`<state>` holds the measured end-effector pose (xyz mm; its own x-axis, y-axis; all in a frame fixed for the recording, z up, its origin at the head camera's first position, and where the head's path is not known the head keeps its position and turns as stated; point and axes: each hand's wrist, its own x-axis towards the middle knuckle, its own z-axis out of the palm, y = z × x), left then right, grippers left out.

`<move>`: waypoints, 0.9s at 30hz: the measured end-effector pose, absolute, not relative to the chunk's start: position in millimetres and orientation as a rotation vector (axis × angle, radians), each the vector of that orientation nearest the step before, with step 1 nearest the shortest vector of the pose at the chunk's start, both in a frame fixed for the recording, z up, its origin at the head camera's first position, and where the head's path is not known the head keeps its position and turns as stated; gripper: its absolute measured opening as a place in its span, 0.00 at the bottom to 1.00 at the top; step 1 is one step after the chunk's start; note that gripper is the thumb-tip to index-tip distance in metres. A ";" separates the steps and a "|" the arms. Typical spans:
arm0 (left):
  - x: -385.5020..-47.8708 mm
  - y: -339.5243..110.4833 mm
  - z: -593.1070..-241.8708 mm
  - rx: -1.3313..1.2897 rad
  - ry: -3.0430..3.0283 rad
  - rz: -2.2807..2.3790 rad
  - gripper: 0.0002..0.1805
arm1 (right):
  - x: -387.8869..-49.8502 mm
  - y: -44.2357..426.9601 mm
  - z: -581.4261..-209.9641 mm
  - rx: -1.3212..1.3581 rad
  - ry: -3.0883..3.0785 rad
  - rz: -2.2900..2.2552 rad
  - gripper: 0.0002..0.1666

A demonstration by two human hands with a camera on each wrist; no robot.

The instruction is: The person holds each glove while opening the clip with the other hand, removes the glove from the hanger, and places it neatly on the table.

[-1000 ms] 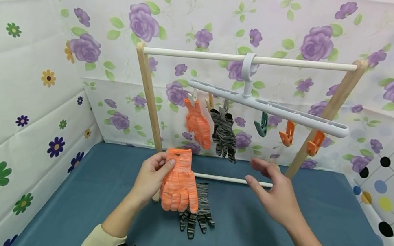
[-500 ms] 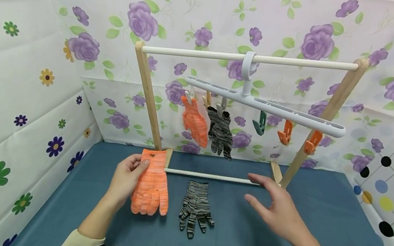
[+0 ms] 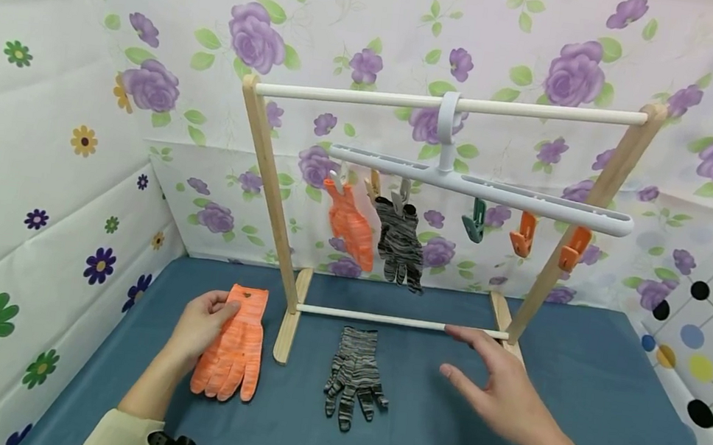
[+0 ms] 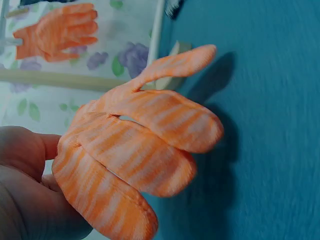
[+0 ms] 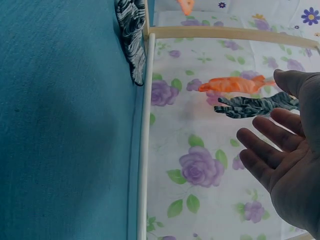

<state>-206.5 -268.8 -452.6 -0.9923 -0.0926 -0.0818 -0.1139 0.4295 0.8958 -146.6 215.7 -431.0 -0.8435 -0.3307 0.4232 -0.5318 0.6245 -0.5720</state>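
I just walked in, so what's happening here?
A person's left hand holds an orange striped knit glove by its cuff over the blue cloth; the right hand holds nothing. A dark striped knit glove lies on the cloth. A second orange glove and a second dark glove hang clipped from a white plastic hanger.

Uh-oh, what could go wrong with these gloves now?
The left hand holds the orange glove by just one edge, so it might slip and drop.

The hanging orange glove and hanging striped glove are both on one side of the hanger, so it might tip or swing if bumped.
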 end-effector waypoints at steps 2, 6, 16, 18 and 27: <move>-209.0 -273.1 -457.7 -0.187 2.647 1.612 0.26 | -146.1 216.2 -432.5 0.699 -2.576 1.033 0.32; -215.0 -279.1 -465.8 -0.191 2.640 1.564 0.26 | -144.8 217.1 -433.5 0.698 -2.575 1.031 0.32; -225.2 -288.2 -482.0 -0.157 2.688 1.417 0.23 | -143.2 216.4 -434.2 0.692 -2.578 1.025 0.33; -226.1 -288.6 -484.0 -0.137 2.720 1.369 0.24 | -143.0 215.7 -433.8 0.693 -2.580 1.021 0.33; -227.1 -288.5 -493.2 -0.077 2.922 1.062 0.28 | -143.3 213.0 -431.0 0.709 -2.579 1.020 0.34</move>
